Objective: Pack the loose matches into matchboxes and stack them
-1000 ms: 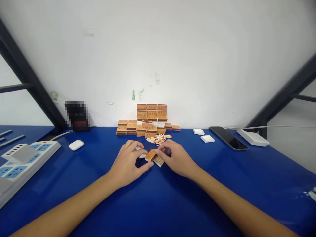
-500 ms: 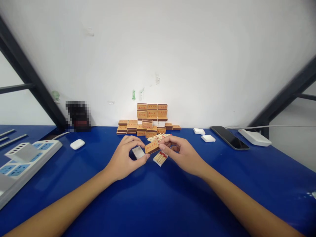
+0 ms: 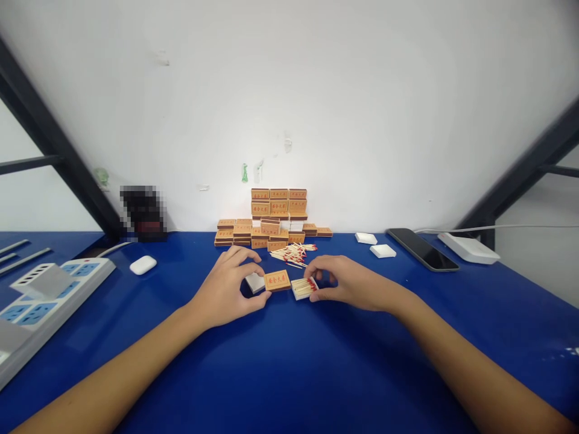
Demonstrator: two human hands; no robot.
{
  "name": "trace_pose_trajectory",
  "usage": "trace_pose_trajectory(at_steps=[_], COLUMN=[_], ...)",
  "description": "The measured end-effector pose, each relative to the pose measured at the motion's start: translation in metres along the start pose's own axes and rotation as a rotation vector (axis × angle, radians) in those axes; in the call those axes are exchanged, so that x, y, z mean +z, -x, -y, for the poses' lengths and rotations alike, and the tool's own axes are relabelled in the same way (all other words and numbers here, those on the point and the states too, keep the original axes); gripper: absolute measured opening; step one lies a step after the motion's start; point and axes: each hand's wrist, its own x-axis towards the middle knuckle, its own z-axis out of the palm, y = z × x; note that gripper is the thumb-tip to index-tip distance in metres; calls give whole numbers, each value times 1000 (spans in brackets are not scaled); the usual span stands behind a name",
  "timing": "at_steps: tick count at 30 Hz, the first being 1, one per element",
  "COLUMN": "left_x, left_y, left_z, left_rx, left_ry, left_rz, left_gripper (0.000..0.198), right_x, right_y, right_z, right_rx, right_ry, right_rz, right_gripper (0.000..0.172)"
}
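My left hand (image 3: 230,284) pinches an orange matchbox sleeve (image 3: 277,281) by its left end, label facing up. On the other side, my right hand (image 3: 346,281) grips a small white matchbox tray (image 3: 298,295) filled with red-tipped matches (image 3: 304,286), their heads toward my fingers. Sleeve and tray lie nearly in line, with a narrow gap between them. A second white tray (image 3: 254,282) sits partly hidden behind the sleeve and my left fingers. Just beyond both hands spreads a loose pile of matches (image 3: 292,253).
Stacked matchboxes (image 3: 279,208) stand against the wall. A power strip (image 3: 58,301) and a white earbud case (image 3: 143,264) are at left. To the right lie two small white trays (image 3: 382,251), a phone (image 3: 423,250) and a white box-shaped device (image 3: 469,248) by a cable.
My right hand has left the sleeve, moved right and taken hold of the filled tray, which has turned to face the sleeve. The sleeve has levelled and lowered in my left hand.
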Motion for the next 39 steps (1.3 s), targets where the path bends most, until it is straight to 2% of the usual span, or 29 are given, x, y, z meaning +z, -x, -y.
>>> trace_pose_trajectory(at_steps=[5,12,18,24,31,39], left_x=[0,-2,-3,-3,-4,-5], left_y=[1,-1,-2,-2,-2,-3], left_z=[1,-1,-1,2,2,1], left_rx=[7,42,50,63,67,71], left_ry=[16,54,64,65,63,77], left_rz=[11,9,-1,-4,15,11], left_gripper=[23,25,26,29,31,31], right_x=[-8,-9,-10,-9,-13,-11], right_y=[1,2,5,4,5,3], right_z=[2,5,7,5,2,4], right_rx=[27,13,4,-2,3,-1], right_ry=[-88,-208,-218,-218,-219,-270], right_rz=[-28,22,16,-57,-56,-74], right_gripper=[27,31,27,30,36,35])
